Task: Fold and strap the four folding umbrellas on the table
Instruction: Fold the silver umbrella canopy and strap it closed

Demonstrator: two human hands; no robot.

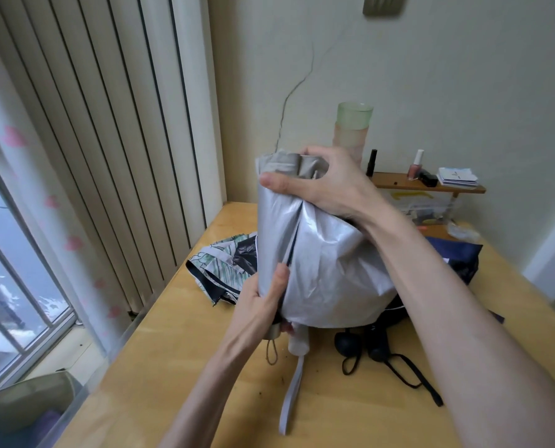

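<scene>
I hold a silver-grey folding umbrella [321,263] upright above the wooden table [185,367]. My left hand [260,305] grips its lower end near the handle, thumb pressed along a fold of the canopy. My right hand [321,179] grips the gathered cloth at the top. Its canopy hangs loose and puffed out to the right. A floral-print umbrella [224,266] lies behind it on the left. Two black umbrella handles [363,344] with wrist cords lie on the table to the right. A navy umbrella [457,253] lies further back right.
A grey strap [292,396] and a pale handle [298,342] lie on the table below the held umbrella. A small wooden shelf [431,187] with bottles and cards stands at the back right, stacked cups [353,130] beside it. Vertical blinds and a window are at left.
</scene>
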